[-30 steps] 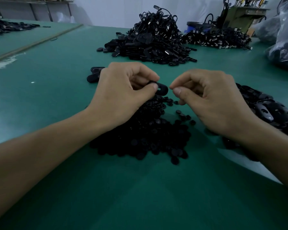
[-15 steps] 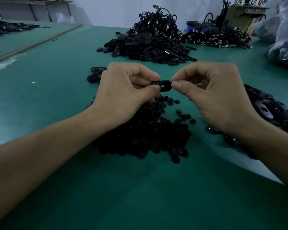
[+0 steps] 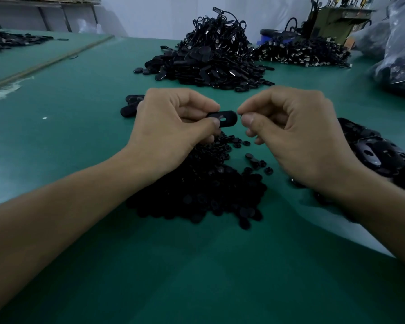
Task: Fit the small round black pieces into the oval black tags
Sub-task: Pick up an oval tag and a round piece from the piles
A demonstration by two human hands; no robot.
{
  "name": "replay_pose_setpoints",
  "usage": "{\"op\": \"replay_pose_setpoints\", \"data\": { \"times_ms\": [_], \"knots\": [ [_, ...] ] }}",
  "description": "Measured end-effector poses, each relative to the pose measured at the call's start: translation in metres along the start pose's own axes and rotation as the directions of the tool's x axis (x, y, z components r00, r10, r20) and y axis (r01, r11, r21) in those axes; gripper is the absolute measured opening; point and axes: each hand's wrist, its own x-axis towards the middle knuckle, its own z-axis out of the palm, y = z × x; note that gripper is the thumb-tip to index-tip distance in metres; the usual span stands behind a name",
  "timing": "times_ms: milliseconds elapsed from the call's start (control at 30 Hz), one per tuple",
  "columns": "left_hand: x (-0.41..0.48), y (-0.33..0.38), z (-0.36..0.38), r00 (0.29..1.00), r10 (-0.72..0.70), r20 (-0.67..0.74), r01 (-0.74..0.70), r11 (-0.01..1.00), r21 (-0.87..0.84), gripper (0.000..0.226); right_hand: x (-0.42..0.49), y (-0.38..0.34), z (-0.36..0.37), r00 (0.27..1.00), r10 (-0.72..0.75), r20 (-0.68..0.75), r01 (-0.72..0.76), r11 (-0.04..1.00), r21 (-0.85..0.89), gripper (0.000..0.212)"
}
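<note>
My left hand [image 3: 173, 129] pinches one oval black tag [image 3: 227, 118] between thumb and forefinger, held level above the table with its slot facing up. My right hand [image 3: 297, 136] has thumb and forefinger pinched together right at the tag's right end. A small dark piece seems to be held between them, mostly hidden. Under both hands lies a heap of small round black pieces [image 3: 197, 190]. A pile of loose oval tags [image 3: 379, 157] sits beneath my right wrist.
Green table [image 3: 80, 113]. A few oval tags [image 3: 131, 106] lie behind my left hand. At the back stand a tall heap of corded tags [image 3: 211, 59] and another heap [image 3: 302, 52]. Plastic bags [image 3: 400, 54] are at the far right.
My right hand rose from above the round pieces and closed in on the tag. My left hand turned the tag level. The right fingertips now sit at the tag's end.
</note>
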Motion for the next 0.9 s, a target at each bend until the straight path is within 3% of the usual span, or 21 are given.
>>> {"op": "replay_pose_setpoints", "data": {
  "times_ms": [100, 333, 900],
  "knots": [
    [-0.001, 0.000, 0.000, 1.000, 0.000, -0.005, 0.000, 1.000, -0.006, 0.017, 0.000, 0.000, 0.001, 1.000, 0.015, 0.008, -0.015, 1.000, 0.022, 0.025],
    [-0.002, 0.003, 0.002, 1.000, 0.001, 0.002, -0.001, 1.000, -0.013, 0.021, -0.001, -0.001, 0.006, 0.999, 0.037, -0.003, -0.037, 0.997, 0.068, 0.012],
    [-0.005, 0.010, 0.008, 0.999, 0.043, 0.032, -0.041, 0.998, -0.051, 0.022, 0.001, -0.005, 0.010, 0.991, 0.114, -0.062, -0.107, 0.988, 0.107, 0.019]
  ]
}}
